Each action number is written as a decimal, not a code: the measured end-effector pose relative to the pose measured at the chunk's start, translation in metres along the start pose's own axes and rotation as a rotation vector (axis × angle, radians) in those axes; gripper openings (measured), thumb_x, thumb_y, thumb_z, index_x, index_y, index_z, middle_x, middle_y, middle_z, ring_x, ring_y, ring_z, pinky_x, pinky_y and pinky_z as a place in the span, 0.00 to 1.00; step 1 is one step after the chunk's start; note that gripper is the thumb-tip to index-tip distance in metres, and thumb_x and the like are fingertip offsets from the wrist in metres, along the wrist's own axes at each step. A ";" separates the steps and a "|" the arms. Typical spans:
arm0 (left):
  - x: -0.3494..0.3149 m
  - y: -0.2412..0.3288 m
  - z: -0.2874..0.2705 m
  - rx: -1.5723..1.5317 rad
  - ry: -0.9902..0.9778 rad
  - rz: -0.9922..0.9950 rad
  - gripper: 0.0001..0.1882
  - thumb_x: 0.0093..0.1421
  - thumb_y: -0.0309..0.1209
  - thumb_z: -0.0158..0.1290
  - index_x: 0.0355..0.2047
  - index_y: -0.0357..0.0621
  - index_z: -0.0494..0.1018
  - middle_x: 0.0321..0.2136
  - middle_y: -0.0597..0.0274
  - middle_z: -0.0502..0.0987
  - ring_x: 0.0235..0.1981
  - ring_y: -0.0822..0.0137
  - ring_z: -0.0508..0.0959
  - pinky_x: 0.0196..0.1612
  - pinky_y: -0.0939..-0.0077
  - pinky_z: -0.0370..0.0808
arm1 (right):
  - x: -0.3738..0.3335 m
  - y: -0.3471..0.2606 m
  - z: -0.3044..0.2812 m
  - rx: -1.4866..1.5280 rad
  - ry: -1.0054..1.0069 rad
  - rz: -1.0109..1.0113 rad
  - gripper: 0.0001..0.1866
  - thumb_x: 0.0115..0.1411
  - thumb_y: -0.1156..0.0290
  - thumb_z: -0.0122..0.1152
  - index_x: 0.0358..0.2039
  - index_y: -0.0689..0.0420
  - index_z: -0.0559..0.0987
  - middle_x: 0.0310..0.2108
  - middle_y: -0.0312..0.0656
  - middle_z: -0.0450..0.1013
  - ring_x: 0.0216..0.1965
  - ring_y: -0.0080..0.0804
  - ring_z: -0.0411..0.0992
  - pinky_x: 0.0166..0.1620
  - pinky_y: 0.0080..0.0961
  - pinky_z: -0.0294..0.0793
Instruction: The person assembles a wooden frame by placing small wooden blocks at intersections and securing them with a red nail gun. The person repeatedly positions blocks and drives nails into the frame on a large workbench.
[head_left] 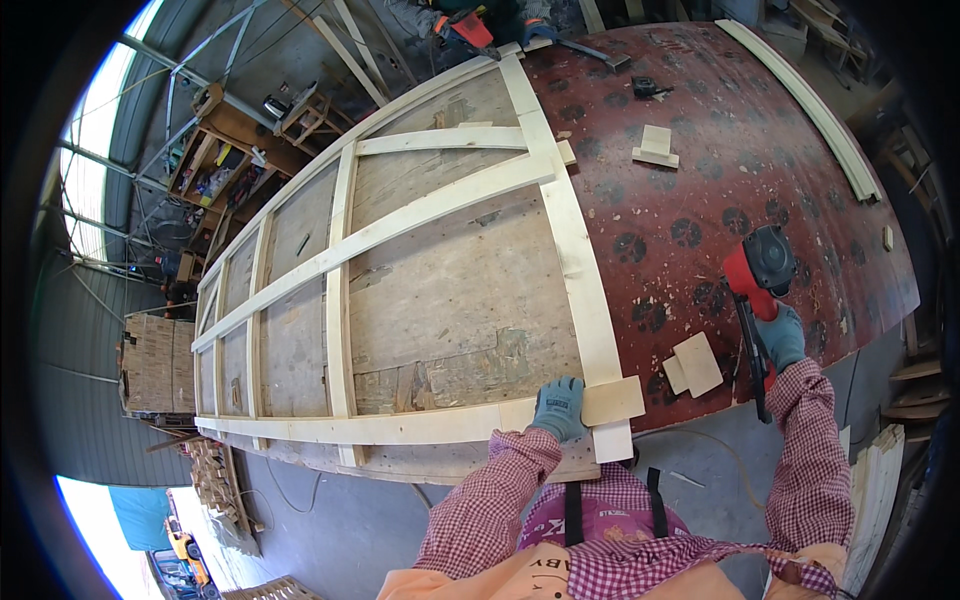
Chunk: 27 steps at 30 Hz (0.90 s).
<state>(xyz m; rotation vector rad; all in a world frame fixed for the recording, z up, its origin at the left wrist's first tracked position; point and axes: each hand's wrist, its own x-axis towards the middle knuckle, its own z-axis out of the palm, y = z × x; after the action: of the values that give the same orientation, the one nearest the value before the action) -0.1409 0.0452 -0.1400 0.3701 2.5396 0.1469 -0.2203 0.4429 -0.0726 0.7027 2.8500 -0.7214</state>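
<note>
Daylight floods in on the left — through a tall bright opening at the far end, crossed by metal struts, and a doorway at the near end, with a yellow machine beyond. Between them runs a grey ribbed wall, while cluttered wooden shelves stand far left. The floor is smooth and grey — pale boards lean in shadow near right.
</note>
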 end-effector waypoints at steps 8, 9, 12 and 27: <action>-0.002 0.004 -0.011 0.018 -0.049 -0.020 0.38 0.37 0.43 0.63 0.47 0.43 0.63 0.46 0.53 0.67 0.50 0.54 0.68 0.52 0.62 0.64 | 0.003 0.005 0.003 0.007 0.014 0.007 0.19 0.49 0.59 0.57 0.40 0.56 0.78 0.38 0.53 0.76 0.43 0.52 0.73 0.46 0.40 0.72; -0.002 0.004 -0.010 0.019 -0.047 -0.019 0.38 0.36 0.43 0.63 0.47 0.43 0.63 0.46 0.53 0.67 0.50 0.54 0.68 0.52 0.62 0.64 | 0.003 0.006 0.003 0.008 0.011 0.010 0.19 0.49 0.59 0.57 0.40 0.55 0.78 0.38 0.53 0.76 0.43 0.52 0.73 0.46 0.40 0.72; -0.001 0.004 -0.009 0.016 -0.046 -0.016 0.38 0.36 0.43 0.63 0.48 0.43 0.63 0.46 0.53 0.67 0.50 0.54 0.68 0.52 0.61 0.64 | 0.001 0.002 -0.002 0.029 -0.020 0.010 0.20 0.49 0.59 0.58 0.41 0.56 0.78 0.39 0.52 0.76 0.43 0.51 0.73 0.46 0.40 0.71; -0.001 0.002 -0.007 -0.002 -0.034 -0.002 0.38 0.36 0.43 0.62 0.48 0.42 0.62 0.45 0.52 0.67 0.49 0.53 0.68 0.52 0.61 0.63 | 0.003 0.005 0.000 0.025 -0.005 -0.005 0.20 0.49 0.60 0.58 0.41 0.57 0.78 0.37 0.52 0.76 0.42 0.51 0.74 0.46 0.40 0.72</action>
<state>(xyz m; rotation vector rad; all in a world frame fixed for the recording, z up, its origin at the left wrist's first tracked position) -0.1435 0.0464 -0.1334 0.3661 2.5064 0.1419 -0.2204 0.4478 -0.0747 0.6967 2.8434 -0.7604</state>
